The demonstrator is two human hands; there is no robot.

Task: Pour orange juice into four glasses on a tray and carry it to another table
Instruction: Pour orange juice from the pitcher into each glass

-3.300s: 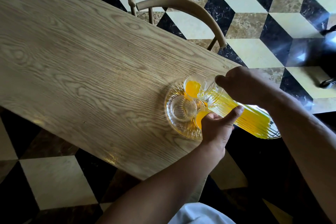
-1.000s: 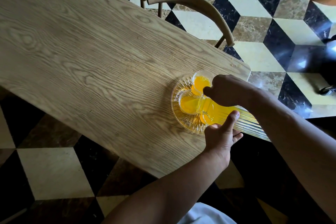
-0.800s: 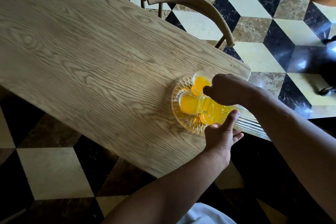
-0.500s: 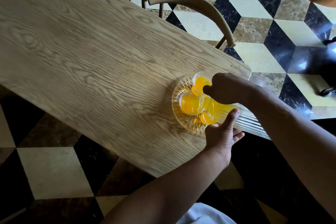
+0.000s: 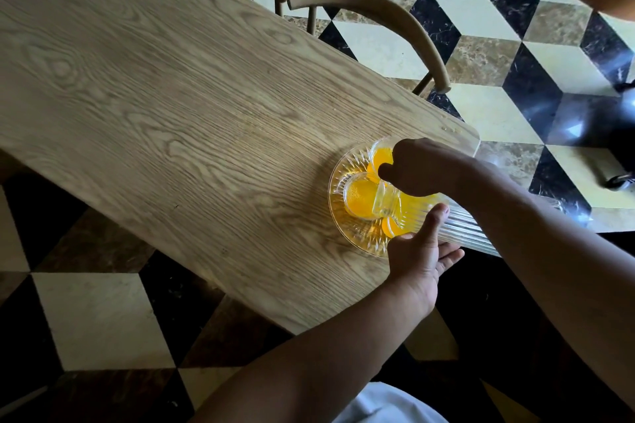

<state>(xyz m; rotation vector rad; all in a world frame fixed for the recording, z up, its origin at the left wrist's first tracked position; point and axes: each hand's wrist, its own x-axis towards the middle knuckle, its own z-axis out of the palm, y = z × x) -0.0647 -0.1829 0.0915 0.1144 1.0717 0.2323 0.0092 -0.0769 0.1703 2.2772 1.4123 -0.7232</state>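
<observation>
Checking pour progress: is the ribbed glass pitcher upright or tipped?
Tipped. The ribbed glass pitcher lies almost level, mouth over the glasses on the round cut-glass tray, gripped by the right hand.

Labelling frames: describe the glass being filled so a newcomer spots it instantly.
On the wooden table, near its right end, sits a round cut-glass tray holding juice-filled glasses. The glass being filled is the tray's leftmost one. The tilted ribbed pitcher has its mouth right at this glass's rim; its neighbours are partly hidden.

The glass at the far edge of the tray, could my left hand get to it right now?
Probably not directly. The left hand supports the tilted pitcher from below, and the pitcher and right hand lie across the tray in front of the far glass.
</observation>
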